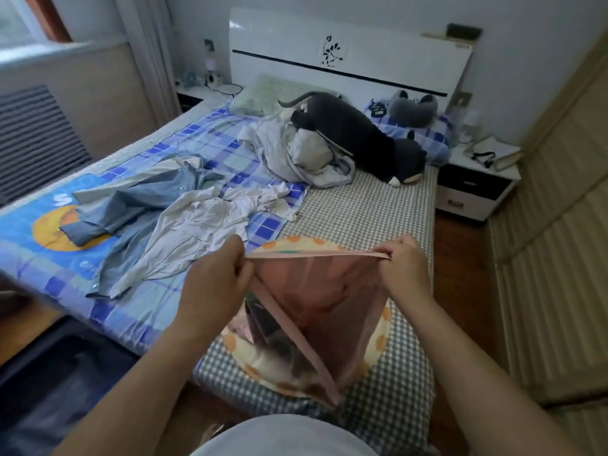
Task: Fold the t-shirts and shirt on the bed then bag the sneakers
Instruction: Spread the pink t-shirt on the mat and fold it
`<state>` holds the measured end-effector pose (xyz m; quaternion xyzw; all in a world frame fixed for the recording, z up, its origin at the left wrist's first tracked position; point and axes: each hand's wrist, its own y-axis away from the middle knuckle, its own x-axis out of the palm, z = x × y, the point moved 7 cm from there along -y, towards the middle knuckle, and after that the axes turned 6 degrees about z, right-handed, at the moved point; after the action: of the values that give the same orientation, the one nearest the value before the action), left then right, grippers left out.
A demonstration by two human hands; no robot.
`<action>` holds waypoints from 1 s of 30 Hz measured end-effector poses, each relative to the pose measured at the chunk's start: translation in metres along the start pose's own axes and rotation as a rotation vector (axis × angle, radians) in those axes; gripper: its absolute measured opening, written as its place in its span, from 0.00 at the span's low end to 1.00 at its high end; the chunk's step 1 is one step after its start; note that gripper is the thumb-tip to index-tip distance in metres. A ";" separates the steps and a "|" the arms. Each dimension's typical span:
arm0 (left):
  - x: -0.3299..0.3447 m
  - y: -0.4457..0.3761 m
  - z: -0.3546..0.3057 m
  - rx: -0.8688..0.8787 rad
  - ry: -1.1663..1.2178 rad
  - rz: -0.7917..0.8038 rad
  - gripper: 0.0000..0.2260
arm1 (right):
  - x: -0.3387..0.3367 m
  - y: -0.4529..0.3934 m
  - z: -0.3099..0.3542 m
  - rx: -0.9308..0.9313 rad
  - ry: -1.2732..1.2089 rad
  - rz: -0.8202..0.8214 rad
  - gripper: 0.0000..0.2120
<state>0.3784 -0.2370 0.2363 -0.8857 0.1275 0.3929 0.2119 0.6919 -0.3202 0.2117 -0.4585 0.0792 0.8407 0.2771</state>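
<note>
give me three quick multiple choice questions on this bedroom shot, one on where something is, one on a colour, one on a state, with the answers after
1. Where does the blue denim shirt lie?
A. on the bed's left side
B. on the nightstand
C. on the floor

2. What colour is the garment held up?
A. green
B. pink
C. black

3. How is the denim shirt?
A. folded neatly
B. hung up
C. spread out unfolded

Answers:
1 A, it lies on the blue checked sheet, left of the white shirt.
2 B, pink cloth stretches between the left hand and right hand.
3 C, its sleeves sprawl loosely.
</note>
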 end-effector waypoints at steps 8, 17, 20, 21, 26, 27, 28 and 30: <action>-0.048 0.009 0.012 -0.069 -0.248 -0.226 0.03 | 0.030 -0.023 -0.029 0.017 0.269 0.079 0.05; -0.090 0.002 0.038 -0.296 -0.271 -0.268 0.04 | -0.057 -0.065 0.038 0.048 -0.190 -0.308 0.14; -0.114 -0.038 0.005 -0.186 -0.186 -0.312 0.04 | -0.134 -0.105 0.094 0.006 -0.495 -0.440 0.13; -0.124 -0.053 -0.007 -0.161 -0.156 -0.339 0.04 | -0.161 -0.119 0.116 -0.048 -0.558 -0.473 0.13; -0.151 -0.105 -0.028 -0.158 -0.061 -0.443 0.07 | -0.212 -0.157 0.172 -0.203 -0.672 -0.456 0.11; -0.151 -0.108 -0.020 -0.209 -0.087 -0.441 0.07 | -0.206 -0.156 0.171 -0.201 -0.726 -0.425 0.11; -0.147 -0.109 -0.008 -0.275 -0.149 -0.393 0.07 | -0.194 -0.154 0.169 -0.198 -0.786 -0.370 0.11; -0.118 -0.099 0.024 -0.433 -0.297 -0.038 0.11 | -0.159 -0.140 0.162 -0.218 -0.863 -0.169 0.10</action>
<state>0.3244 -0.1318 0.3378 -0.8454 -0.0086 0.5325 0.0411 0.7170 -0.2026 0.4502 -0.0972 -0.1702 0.9328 0.3025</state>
